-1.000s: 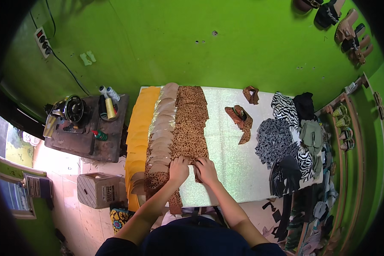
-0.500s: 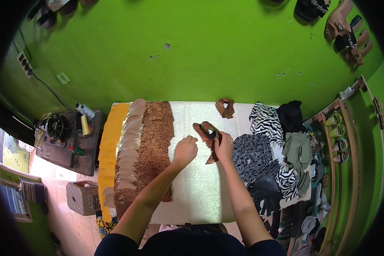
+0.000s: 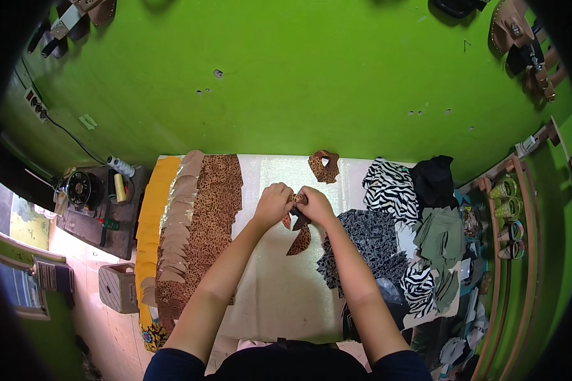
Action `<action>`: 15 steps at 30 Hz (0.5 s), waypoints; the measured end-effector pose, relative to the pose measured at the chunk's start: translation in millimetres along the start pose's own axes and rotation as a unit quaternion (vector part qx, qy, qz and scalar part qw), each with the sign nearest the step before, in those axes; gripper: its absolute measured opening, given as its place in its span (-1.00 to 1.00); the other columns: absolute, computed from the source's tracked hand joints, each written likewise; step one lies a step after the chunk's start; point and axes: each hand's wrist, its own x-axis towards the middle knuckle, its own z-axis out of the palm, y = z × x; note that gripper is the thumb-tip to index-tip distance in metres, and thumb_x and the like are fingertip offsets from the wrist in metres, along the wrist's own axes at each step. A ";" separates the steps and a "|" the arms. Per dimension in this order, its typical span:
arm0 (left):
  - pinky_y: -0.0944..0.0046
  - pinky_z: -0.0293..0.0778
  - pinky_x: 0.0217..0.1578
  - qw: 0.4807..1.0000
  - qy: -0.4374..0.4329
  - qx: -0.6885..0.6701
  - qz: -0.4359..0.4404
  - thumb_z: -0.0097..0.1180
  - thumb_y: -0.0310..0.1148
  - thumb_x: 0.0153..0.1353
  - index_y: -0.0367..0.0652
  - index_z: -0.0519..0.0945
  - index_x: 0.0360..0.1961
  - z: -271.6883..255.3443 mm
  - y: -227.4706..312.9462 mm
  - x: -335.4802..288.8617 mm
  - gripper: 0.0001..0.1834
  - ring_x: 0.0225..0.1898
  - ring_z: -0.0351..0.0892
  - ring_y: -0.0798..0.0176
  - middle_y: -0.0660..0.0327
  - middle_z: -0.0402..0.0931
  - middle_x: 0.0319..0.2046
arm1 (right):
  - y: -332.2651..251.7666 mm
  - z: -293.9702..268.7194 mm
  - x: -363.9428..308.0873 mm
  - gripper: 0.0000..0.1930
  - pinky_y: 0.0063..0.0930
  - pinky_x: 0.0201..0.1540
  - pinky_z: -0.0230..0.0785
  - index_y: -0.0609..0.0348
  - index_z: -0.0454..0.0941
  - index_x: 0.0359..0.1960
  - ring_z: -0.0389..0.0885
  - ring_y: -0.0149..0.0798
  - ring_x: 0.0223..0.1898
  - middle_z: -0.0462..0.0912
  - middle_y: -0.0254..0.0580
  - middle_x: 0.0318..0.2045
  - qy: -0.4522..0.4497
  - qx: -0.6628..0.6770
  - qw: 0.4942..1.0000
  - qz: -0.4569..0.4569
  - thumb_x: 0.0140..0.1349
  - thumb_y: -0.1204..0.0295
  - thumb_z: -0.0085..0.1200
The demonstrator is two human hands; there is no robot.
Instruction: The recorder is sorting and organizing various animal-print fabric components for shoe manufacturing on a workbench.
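Head view. Leopard-print piece (image 3: 300, 242): over the middle of the white table (image 3: 267, 289), contact with tabletop unclear. Left hand (image 3: 274, 202), right hand (image 3: 314, 206): both pinched narrow on the piece, fingertips partly hidden. Step, seemingly: two-handed shaping; next move calls for an even pinch. Box (image 3: 116, 291): floor, left of table; contents indiscernible.

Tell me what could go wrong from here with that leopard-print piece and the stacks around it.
The leopard-print piece is pinched between the left hand and right hand, its lower end loose, so it might slip or twist.
The right forearm crosses above the black-and-grey patterned pieces and could brush them out of place.
The left forearm overlaps the leopard-print row in view, so it might disturb that too; contact isn't clear.
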 end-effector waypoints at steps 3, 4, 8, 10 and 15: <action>0.14 0.31 -0.22 0.998 0.058 -0.006 0.032 0.18 -0.33 -0.07 -0.21 0.48 -0.40 -26.3 5.8 -3.0 -0.77 -0.27 0.41 0.03 0.10 0.42 -0.41 | -23.6 -23.5 -6.3 -0.72 -0.23 -0.38 0.35 0.14 0.42 -0.42 0.53 0.00 -0.42 0.54 -0.07 -0.52 0.048 -0.049 0.997 0.025 -0.09 0.28 0.19; 0.14 0.31 -0.22 0.998 0.059 -0.004 0.031 0.18 -0.33 -0.07 -0.21 0.48 -0.40 -35.5 10.0 -3.3 -0.77 -0.27 0.41 0.03 0.10 0.42 -0.41 | -29.2 -30.0 -9.4 -0.73 -0.24 -0.40 0.35 0.14 0.41 -0.44 0.53 -0.01 -0.43 0.54 -0.08 -0.52 0.078 -0.070 0.994 0.022 -0.08 0.27 0.19; 0.22 0.42 -0.41 0.987 -0.026 -0.142 -0.070 0.14 -0.35 0.03 -0.28 0.50 -0.33 -60.2 30.1 -18.8 -0.78 -0.49 0.52 0.12 0.05 0.50 -0.50 | -46.6 -44.2 -30.5 -0.68 -0.33 -0.43 0.36 0.20 0.40 -0.45 0.56 -0.06 -0.46 0.56 -0.07 -0.54 0.114 -0.016 0.992 0.049 -0.07 0.26 0.23; 0.26 0.43 -0.42 0.985 0.012 -0.150 -0.084 0.11 -0.35 0.08 -0.25 0.51 -0.29 -59.9 28.7 -35.1 -0.79 -0.49 0.53 0.15 0.04 0.52 -0.48 | -48.9 -39.3 -44.8 -0.66 -0.35 -0.40 0.37 0.21 0.40 -0.42 0.58 -0.08 -0.44 0.57 -0.06 -0.51 0.094 0.032 0.994 0.051 -0.07 0.25 0.24; 0.33 0.37 -0.44 0.951 0.007 -0.239 -0.198 0.11 -0.23 0.10 -0.24 0.52 -0.27 -47.8 25.6 -95.8 -0.72 -0.51 0.46 0.30 0.12 0.51 -0.55 | -43.2 3.4 -95.9 -0.59 -0.37 -0.31 0.39 0.19 0.39 -0.21 0.60 -0.09 -0.35 0.60 -0.01 -0.39 0.133 0.134 0.980 0.067 -0.04 0.26 0.24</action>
